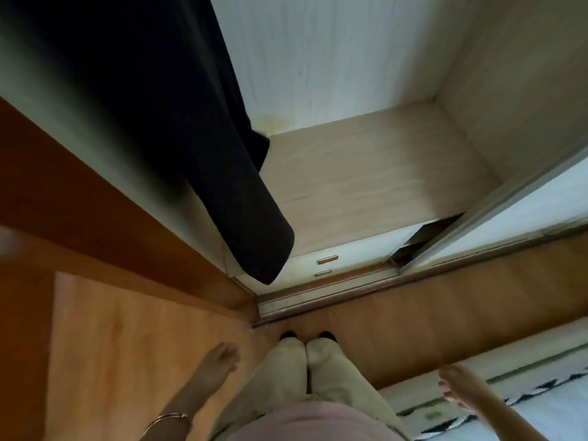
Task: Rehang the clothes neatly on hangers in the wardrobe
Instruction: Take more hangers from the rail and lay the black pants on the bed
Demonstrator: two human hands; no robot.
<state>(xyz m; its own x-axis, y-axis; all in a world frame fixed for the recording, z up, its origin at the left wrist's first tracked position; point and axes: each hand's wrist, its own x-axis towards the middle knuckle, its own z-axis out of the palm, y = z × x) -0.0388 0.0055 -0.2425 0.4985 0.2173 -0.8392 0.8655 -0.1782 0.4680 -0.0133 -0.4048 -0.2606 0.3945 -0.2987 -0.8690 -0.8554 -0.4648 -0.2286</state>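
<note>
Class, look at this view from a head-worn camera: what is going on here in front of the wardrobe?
A person stands facing the open pale wooden wardrobe, feet close to its sliding-door track. A long black fabric garment hangs inside on the left; its hanger is out of view. Neither hand holds anything: the left hand hangs relaxed beside the leg, and the right hand is out to the side with fingers loosely spread. No other clothing is being handled right now.

Head camera looks steeply down, close before the open wardrobe (pixel 366 173).
</note>
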